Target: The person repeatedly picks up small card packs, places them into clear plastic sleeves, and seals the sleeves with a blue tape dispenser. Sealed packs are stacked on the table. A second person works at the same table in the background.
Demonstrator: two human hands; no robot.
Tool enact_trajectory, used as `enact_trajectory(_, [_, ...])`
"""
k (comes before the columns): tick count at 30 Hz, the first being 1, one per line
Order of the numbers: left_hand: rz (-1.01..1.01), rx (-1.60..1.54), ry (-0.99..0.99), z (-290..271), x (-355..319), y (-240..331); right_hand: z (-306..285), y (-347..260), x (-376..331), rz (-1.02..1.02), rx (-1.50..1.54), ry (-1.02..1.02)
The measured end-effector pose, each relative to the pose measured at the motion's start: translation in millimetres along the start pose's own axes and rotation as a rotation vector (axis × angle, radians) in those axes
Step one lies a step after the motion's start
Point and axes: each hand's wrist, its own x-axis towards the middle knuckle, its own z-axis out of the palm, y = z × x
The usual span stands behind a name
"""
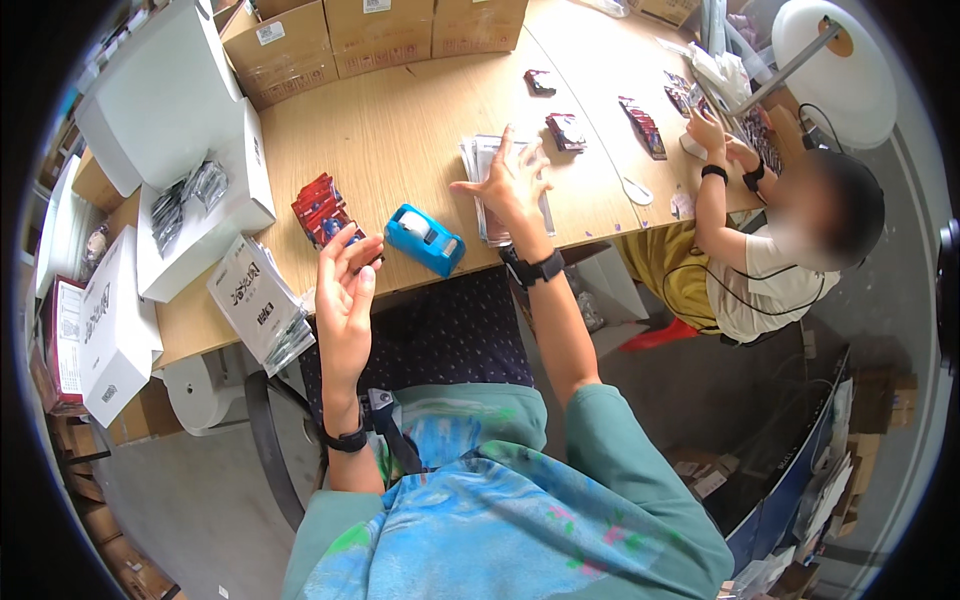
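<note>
My right hand is spread flat with fingers apart over a stack of clear sleeved cards on the wooden table, touching its top. Raised above the table edge, my left hand has its fingers apart and its palm turned up; it holds nothing. Just beyond that hand lies a pile of red card packs. A blue tape dispenser sits between my two hands.
An open white box with small wrapped packs stands at the left, with more white boxes and leaflets near it. Cardboard cartons line the far edge. Another person sits at the right, hands on card packs.
</note>
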Motion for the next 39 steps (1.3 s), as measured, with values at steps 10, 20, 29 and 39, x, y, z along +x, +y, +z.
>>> enact_trajectory(10, [0.059, 0.083, 0.128, -26.2, -4.6, 16.7, 28.6, -1.9, 28.0, -0.024, 0.015, -0.003])
enact_trajectory(20, [-0.189, 0.915, 0.778, -203.5, -44.4, -8.1, -56.0, 9.4, -56.5, -0.265, 0.239, 0.178])
enact_trajectory(29, [-0.318, 0.708, 0.765, -205.1, -34.8, -53.4, -62.6, -31.4, -141.0, -0.511, 0.601, 0.18])
enact_trajectory(39, [-0.186, 0.759, 0.862, -235.4, -38.0, -90.8, 26.8, -112.1, -177.9, -0.507, 0.391, 0.046])
